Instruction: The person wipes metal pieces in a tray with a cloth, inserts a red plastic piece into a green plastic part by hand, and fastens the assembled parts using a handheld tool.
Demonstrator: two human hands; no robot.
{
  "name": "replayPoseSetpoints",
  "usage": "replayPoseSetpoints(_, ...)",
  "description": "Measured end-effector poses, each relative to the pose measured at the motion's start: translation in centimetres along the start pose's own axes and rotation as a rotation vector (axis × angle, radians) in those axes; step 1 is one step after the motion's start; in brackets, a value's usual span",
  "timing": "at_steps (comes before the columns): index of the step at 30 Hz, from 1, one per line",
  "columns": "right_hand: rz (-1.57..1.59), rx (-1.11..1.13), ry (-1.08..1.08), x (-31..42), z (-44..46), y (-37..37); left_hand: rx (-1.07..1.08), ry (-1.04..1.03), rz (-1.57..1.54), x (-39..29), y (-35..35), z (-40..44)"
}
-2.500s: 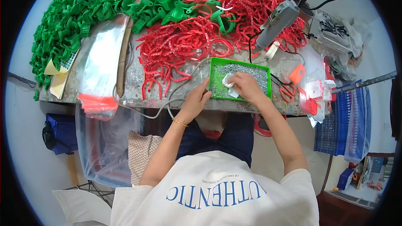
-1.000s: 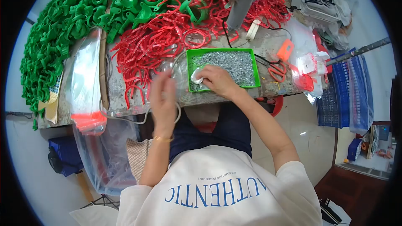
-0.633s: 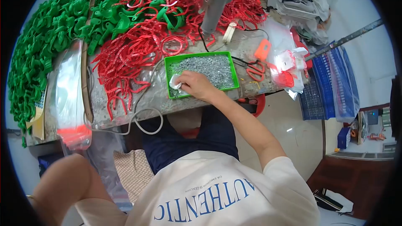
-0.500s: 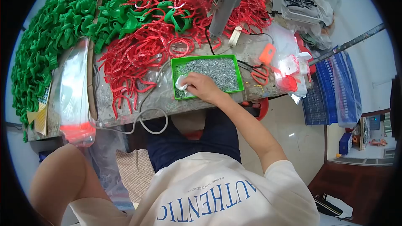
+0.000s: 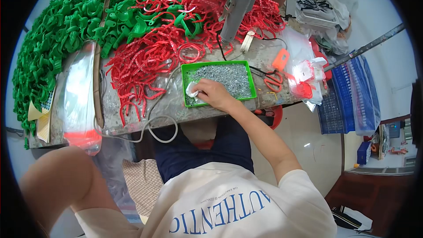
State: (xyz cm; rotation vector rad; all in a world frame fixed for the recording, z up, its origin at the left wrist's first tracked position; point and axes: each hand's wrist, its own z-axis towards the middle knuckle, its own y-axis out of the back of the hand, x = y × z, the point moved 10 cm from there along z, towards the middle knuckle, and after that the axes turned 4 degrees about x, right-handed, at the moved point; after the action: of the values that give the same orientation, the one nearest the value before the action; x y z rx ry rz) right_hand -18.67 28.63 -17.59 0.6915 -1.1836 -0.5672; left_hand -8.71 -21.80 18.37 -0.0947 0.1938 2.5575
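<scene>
The worktable, with its worn grey top (image 5: pixel 199 113), carries all the work; its front edge runs just beyond the lap. On its left rises the large heap of moulded green plastic pieces (image 5: pixel 61 44); right of this, the heap of narrow glossy red strips (image 5: pixel 167 46) spreads toward the front edge, bounding movement beyond the tray. The long stack of clear plastic sleeves with orange-red ends (image 5: pixel 79 92) overhangs the front edge at left.

The shallow rectangular bright-green tray (image 5: pixel 252 80) lies near the front edge. A narrow band of bare top separates it from the red strips on its left. The cylindrical grey tool (image 5: pixel 238 13) hangs beyond the tray's far side.

Right hand (image 5: pixel 216 94): over the tray's near-left part, fingers drawn together on the crumpled white wad (image 5: pixel 191 90). Left hand: out of view; its grip cannot be told.

The thin grey cable (image 5: pixel 166 142) loops over the front edge left of the tray; the orange-handled scissors (image 5: pixel 274 81) lie just right of it.

Step in hand, as judged: working the wad among the small silvery pieces (image 5: pixel 224 76). Any next stroke calls for a secure pinch and clearance from the tray's low walls.
</scene>
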Motion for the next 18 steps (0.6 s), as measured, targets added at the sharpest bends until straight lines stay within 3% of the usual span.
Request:
replayPoseSetpoints(3,0.006,-0.009,-0.003,0.3,-0.1,-0.5,0.023,0.012,0.039,12.9,-12.5,7.0)
replayPoseSetpoints(5,0.006,-0.013,0.005,-0.1,0.4,-0.5,0.034,0.000,0.076,19.6,-10.1,8.5)
replayPoseSetpoints(6,-0.030,-0.026,0.017,-0.2,0.7,-0.7,0.039,-0.003,0.094,20.6,-9.0,8.8)
replayPoseSetpoints(7,-0.067,-0.028,0.007,-0.4,0.1,-0.6,0.030,0.009,0.099,17.6,-18.9,9.8)
replayPoseSetpoints(9,-0.019,0.026,-0.036,-0.2,-1.4,-1.3,0.030,0.064,0.090,18.1,-22.2,10.0)
replayPoseSetpoints(13,0.004,0.012,0.008,0.0,0.1,-0.5,0.047,0.039,0.110,19.7,-16.1,9.2)
replayPoseSetpoints(18,-0.010,0.030,0.007,0.0,0.2,-0.6,0.062,0.017,0.141,18.8,-20.1,9.7)
